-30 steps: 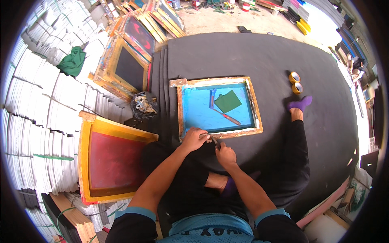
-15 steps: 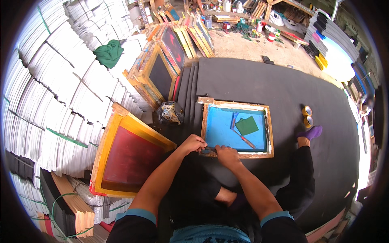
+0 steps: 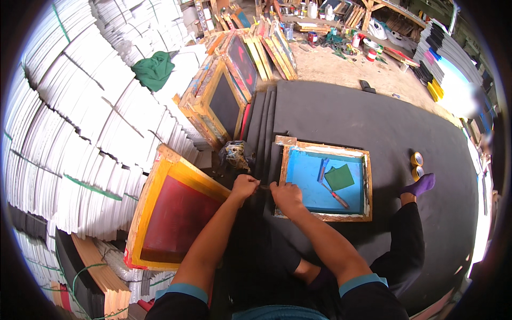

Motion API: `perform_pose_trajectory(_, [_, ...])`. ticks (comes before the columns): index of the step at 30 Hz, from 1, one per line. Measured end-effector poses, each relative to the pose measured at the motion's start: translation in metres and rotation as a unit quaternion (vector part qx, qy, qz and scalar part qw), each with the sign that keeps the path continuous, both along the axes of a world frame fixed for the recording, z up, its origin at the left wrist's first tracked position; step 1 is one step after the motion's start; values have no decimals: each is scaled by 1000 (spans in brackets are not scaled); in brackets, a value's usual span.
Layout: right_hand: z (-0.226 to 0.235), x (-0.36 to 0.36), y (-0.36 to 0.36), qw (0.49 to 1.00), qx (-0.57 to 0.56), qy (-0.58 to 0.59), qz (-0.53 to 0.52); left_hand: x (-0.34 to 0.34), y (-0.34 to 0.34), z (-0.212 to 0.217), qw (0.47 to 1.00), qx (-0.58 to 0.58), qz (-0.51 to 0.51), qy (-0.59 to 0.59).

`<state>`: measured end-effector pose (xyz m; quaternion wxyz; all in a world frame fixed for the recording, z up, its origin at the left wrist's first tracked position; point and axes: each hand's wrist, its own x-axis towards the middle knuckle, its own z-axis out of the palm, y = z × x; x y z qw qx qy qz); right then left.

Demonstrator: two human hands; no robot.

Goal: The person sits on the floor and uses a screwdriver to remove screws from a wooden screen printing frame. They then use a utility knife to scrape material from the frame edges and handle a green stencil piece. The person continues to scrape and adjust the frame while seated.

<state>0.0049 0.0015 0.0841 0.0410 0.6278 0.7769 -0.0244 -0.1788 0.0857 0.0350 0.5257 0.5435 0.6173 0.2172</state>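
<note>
Now | left hand [image 3: 244, 186] and right hand [image 3: 286, 196] fingers pinching thin dark strip [image 3: 264, 186] | blue-mesh wooden screen frame [image 3: 325, 180] flat on black floor mat [image 3: 352, 117] | work seemingly early

Blue, red and green on black

Wooden frame with blue mesh screen [image 3: 309, 184] holds a green square pad [image 3: 340, 177]; yellow-edged wooden frame with dark red mesh [image 3: 173, 213] alongside.

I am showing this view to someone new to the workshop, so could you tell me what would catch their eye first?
Probably the wooden frame with the bright blue screen, flat on the black mat just ahead of the hands, with a green square lying on it. The left hand and right hand meet at its near left corner, pinching something small. To the left leans a yellow frame with a dark red screen, against tall stacks of white sheets.
</note>
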Motion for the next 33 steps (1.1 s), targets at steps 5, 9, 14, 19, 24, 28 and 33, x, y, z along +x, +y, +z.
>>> perform_pose_trajectory(5, [-17, 9, -6, 997, 27, 64, -34, -14, 41, -17, 986, 55, 152, -39])
perform_pose_trajectory(9, [-19, 19, -29, 995, 1, 90, -48, -32, 90, -37, 946, 190, 201, 171])
perform_pose_trajectory(14, [-41, 56, -61, 990, -14, 101, -94, -3, 108, -2, 928, 180, 200, 258])
perform_pose_trajectory(19, [-49, 82, -89, 982, -25, 112, -150, 0, 107, 6, 928, 130, 164, 307])
perform_pose_trajectory(24, [-44, 110, -126, 964, -15, 160, -210, 17, 84, 12, 914, 127, 238, 302])
perform_pose_trajectory(28, [-56, 145, -162, 914, 13, 240, -326, 41, 38, -14, 926, 308, 64, 208])
perform_pose_trajectory(33, [-72, 207, -210, 829, 138, 234, -488, 157, -107, -8, 822, 410, -346, 189])
